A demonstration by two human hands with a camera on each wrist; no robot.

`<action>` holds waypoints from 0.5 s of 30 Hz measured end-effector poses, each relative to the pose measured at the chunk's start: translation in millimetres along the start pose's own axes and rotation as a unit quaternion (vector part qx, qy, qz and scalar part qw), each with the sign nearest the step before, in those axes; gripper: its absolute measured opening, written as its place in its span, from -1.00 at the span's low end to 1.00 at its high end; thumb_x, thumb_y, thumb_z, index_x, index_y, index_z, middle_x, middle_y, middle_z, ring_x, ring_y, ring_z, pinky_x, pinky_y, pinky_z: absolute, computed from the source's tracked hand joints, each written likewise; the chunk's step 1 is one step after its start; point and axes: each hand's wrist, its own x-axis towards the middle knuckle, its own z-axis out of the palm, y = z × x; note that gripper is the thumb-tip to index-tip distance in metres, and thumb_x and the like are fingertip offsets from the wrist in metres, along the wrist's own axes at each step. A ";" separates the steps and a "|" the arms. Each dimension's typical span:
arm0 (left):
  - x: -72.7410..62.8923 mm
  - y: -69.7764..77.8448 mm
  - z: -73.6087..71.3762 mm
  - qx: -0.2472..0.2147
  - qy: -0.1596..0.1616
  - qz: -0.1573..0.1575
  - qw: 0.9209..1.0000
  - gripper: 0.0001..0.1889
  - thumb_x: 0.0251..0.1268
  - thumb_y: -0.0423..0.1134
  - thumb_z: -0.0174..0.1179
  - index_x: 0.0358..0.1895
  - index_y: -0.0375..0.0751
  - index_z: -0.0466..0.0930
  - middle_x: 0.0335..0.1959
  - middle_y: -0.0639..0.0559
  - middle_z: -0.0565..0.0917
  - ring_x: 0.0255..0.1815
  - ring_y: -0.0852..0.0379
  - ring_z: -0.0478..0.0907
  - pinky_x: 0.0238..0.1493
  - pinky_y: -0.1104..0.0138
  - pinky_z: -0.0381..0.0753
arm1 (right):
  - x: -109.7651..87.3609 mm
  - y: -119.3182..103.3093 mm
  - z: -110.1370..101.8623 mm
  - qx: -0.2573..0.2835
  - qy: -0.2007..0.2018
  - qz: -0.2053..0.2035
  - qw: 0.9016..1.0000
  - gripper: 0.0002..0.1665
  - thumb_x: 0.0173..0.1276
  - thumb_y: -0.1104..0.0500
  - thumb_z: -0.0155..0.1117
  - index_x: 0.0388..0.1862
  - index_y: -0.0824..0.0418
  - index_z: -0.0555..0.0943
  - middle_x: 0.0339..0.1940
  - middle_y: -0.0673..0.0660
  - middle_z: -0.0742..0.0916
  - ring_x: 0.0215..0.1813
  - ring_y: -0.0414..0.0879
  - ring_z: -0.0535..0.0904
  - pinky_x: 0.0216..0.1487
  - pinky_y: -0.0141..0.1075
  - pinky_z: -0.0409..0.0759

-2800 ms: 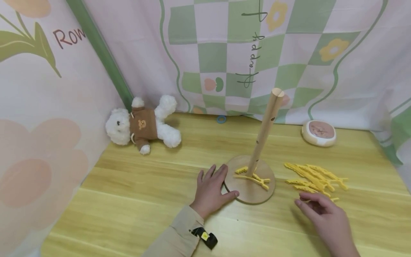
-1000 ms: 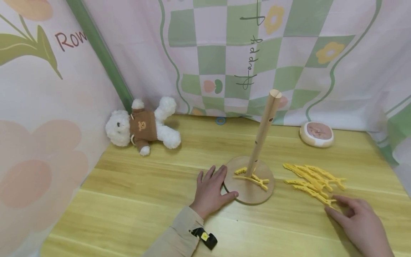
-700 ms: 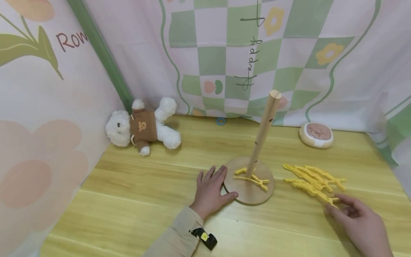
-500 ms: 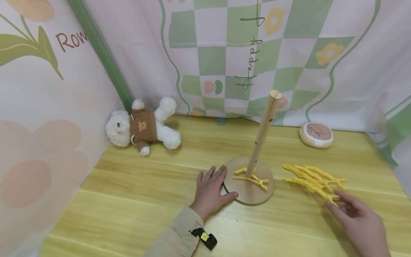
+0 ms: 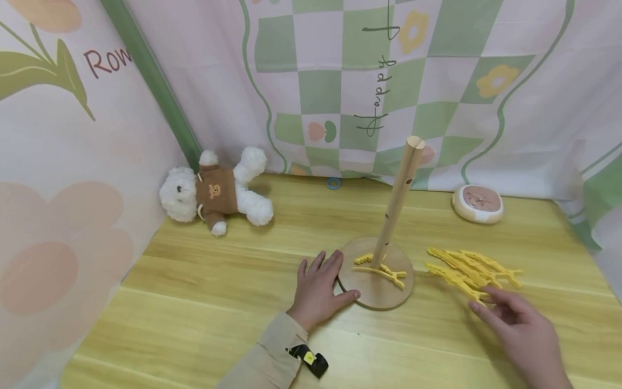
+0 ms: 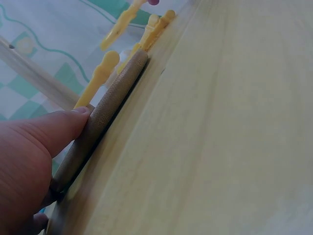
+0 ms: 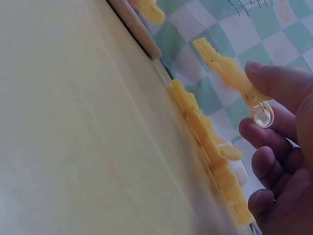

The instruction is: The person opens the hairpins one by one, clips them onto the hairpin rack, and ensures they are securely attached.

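My left hand lies against the left rim of a round wooden base, fingers spread and fairly straight. Its thumb touches the rim, as the left wrist view also shows. From the base rises an upright wooden post with small dark holes. Two or so yellow forked pieces lie around its foot. My right hand pinches a yellow plastic branch-shaped piece by its forked end, between thumb and index finger. This piece hangs above the table, apart from the pile of similar yellow pieces to the right of the base.
A white plush toy in a brown top lies at the back left. A small blue ring sits by the curtain. A rounded white device with a brownish face stands at the back right of the wooden table.
My right hand moved right to the near pieces, took hold of one by its forked end, raised it, and shifted left with it. My left hand and the base stayed put.
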 end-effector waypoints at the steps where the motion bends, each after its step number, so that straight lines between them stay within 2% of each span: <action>1: 0.0 -0.1 0.1 0.000 0.000 0.000 1.000 -0.04 0.25 0.42 0.14 0.58 -0.08 0.16 0.57 0.08 0.24 0.58 -0.11 0.10 0.49 -0.24 -0.11 | -0.3 -1.5 1.2 0.000 0.001 -0.005 1.000 -0.56 0.14 0.15 0.60 -0.01 0.26 0.71 -0.40 -0.37 0.65 -0.41 -0.43 0.50 -0.39 -0.63 0.44; 9: -0.3 0.2 -0.4 0.003 0.003 0.001 1.000 -0.04 0.25 0.41 0.15 0.58 -0.09 0.17 0.56 0.07 0.26 0.58 -0.12 0.11 0.49 -0.24 -0.10 | -1.6 -11.3 9.0 0.003 0.003 -0.050 0.999 -0.65 0.11 0.23 0.61 -0.11 0.22 0.72 -0.43 -0.25 0.64 -0.45 -0.36 0.46 -0.44 -0.58 0.43; 15: -0.5 0.7 -1.4 0.004 0.003 0.002 1.000 -0.04 0.25 0.40 0.16 0.57 -0.10 0.17 0.56 0.06 0.26 0.58 -0.13 0.11 0.49 -0.24 -0.10 | -2.3 -16.1 16.2 0.005 0.007 -0.058 0.998 -0.65 0.07 0.26 0.63 -0.14 0.20 0.73 -0.40 -0.27 0.64 -0.45 -0.37 0.45 -0.44 -0.58 0.42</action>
